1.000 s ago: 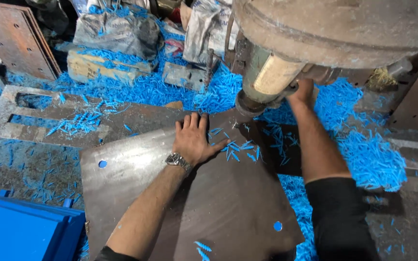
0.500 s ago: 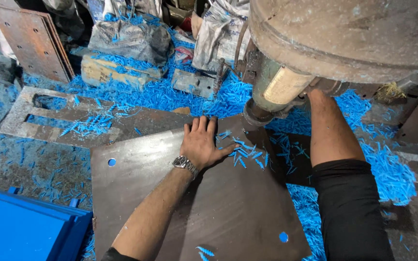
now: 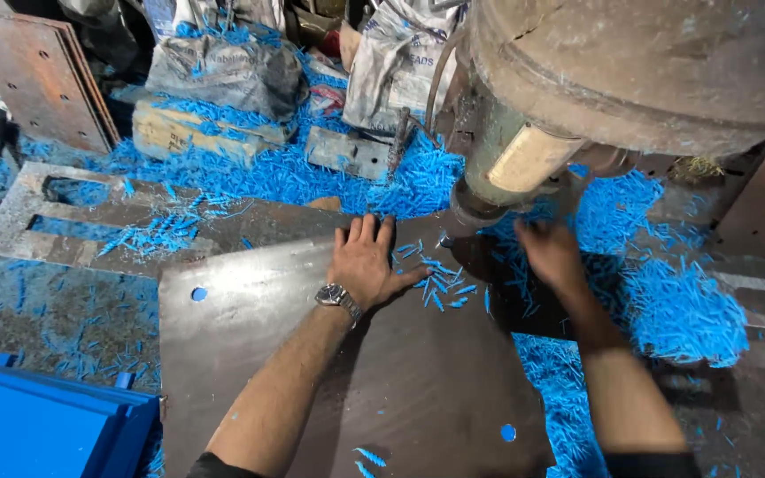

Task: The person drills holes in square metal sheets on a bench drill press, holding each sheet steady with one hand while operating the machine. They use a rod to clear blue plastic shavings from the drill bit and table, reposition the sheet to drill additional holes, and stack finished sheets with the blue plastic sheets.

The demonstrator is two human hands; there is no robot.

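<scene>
Left hand [image 3: 367, 263] flat, fingers spread, on steel plate [image 3: 312, 354], right hand [image 3: 549, 252] blurred, grip unclear

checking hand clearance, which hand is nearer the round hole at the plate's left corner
Left. The left hand lies flat on the plate, right of the hole. The right hand is farther right, under the machine.
</scene>
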